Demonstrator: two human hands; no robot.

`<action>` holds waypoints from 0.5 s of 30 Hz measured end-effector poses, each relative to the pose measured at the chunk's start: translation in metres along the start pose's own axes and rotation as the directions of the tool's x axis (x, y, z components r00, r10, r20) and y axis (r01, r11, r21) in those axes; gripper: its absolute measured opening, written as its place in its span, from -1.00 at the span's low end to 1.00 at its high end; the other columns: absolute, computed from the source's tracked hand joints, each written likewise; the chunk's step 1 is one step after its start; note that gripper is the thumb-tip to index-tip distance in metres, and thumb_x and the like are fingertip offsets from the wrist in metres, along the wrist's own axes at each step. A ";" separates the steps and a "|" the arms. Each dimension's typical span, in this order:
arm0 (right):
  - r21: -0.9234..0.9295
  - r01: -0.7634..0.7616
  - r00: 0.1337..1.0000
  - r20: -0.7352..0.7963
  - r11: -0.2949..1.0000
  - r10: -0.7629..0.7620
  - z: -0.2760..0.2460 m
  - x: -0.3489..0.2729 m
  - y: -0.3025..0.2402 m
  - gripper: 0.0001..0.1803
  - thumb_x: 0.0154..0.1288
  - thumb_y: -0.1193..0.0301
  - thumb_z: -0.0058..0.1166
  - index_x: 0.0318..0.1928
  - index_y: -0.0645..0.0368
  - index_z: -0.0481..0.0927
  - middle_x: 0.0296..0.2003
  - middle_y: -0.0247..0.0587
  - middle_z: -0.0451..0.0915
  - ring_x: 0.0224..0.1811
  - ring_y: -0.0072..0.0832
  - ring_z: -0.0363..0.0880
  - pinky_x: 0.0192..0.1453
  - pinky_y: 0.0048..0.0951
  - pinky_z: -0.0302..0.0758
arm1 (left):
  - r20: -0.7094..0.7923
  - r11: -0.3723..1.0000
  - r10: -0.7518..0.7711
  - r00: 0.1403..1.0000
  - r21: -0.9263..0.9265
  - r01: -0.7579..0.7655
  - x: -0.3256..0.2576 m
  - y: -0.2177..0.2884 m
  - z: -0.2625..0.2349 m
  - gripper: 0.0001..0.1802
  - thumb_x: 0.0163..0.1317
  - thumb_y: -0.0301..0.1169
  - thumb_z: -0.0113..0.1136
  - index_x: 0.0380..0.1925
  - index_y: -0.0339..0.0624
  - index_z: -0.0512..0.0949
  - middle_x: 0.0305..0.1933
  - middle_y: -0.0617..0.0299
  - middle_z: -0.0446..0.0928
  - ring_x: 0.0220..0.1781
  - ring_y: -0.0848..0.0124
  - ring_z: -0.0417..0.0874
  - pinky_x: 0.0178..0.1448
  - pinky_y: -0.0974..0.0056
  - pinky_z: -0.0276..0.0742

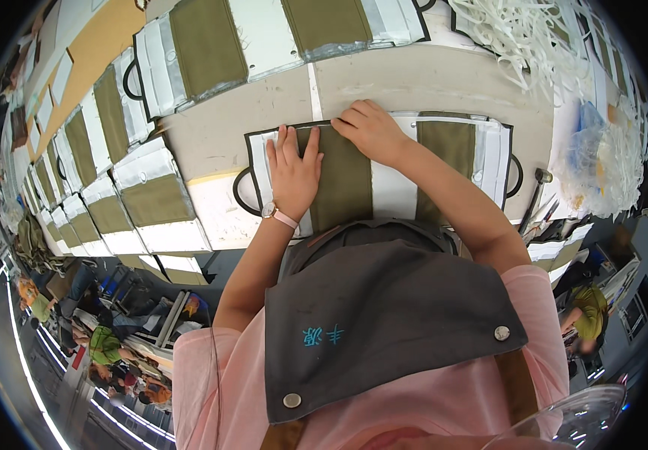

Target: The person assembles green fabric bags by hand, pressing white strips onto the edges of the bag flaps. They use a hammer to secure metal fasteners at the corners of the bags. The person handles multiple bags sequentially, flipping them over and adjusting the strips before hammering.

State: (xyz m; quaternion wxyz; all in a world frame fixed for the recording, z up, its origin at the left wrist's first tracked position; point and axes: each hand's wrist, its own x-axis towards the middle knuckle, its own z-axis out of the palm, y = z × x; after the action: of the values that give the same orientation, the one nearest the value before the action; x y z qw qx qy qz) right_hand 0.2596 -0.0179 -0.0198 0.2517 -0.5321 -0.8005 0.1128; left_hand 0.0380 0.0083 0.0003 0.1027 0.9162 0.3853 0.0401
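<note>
Steadying panel (346, 184) on counter (211, 146), apparently to hold it flat, with left fingers (312, 145) apart and right fingers (347, 123) bunched at far edge, unclear if pinching

I see a factory workshop on my feed: matching olive-and-white panels (346, 184) spread over the bench (219, 142), heaped white strips (523, 34), 1 hammer (535, 196), and workers (105, 346) in the background.
</note>
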 end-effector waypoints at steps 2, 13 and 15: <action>0.006 -0.029 0.999 -0.022 1.000 0.029 0.001 0.001 -0.002 -0.69 0.02 0.50 0.16 -0.14 0.16 0.63 -0.24 -0.30 0.51 -0.08 -0.30 0.45 0.07 -0.28 0.45 | -0.003 1.000 0.000 1.000 0.001 0.000 0.000 0.001 0.000 -0.44 0.35 -0.25 0.15 0.36 -0.01 0.40 0.29 -0.25 0.34 0.46 -0.14 0.26 0.48 -0.30 0.08; -0.004 -0.149 0.987 -0.059 0.989 0.149 0.016 0.019 -0.016 -0.87 0.11 0.44 0.11 -0.29 0.11 0.57 -0.28 -0.24 0.51 -0.13 -0.28 0.48 0.04 -0.25 0.41 | -0.053 1.000 -0.004 0.999 0.009 0.004 -0.001 0.002 0.010 -0.45 0.30 -0.28 0.20 0.31 -0.02 0.44 0.27 -0.26 0.33 0.47 -0.16 0.22 0.48 -0.36 0.03; 0.018 -0.181 0.981 -0.074 0.983 0.182 0.019 0.019 -0.016 -0.86 0.08 0.45 0.13 -0.28 0.11 0.58 -0.28 -0.24 0.52 -0.13 -0.27 0.49 0.04 -0.25 0.42 | -0.058 1.000 -0.001 0.998 0.023 0.002 -0.002 0.002 0.009 -0.45 0.31 -0.29 0.19 0.33 0.01 0.43 0.28 -0.24 0.32 0.47 -0.14 0.23 0.49 -0.32 0.03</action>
State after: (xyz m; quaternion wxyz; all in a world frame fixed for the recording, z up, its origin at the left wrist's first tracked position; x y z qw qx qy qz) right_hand 0.2312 -0.0056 -0.0239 0.2732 -0.6054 -0.7379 0.1197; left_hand 0.0399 0.0041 -0.0084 0.0807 0.9155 0.3891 0.0620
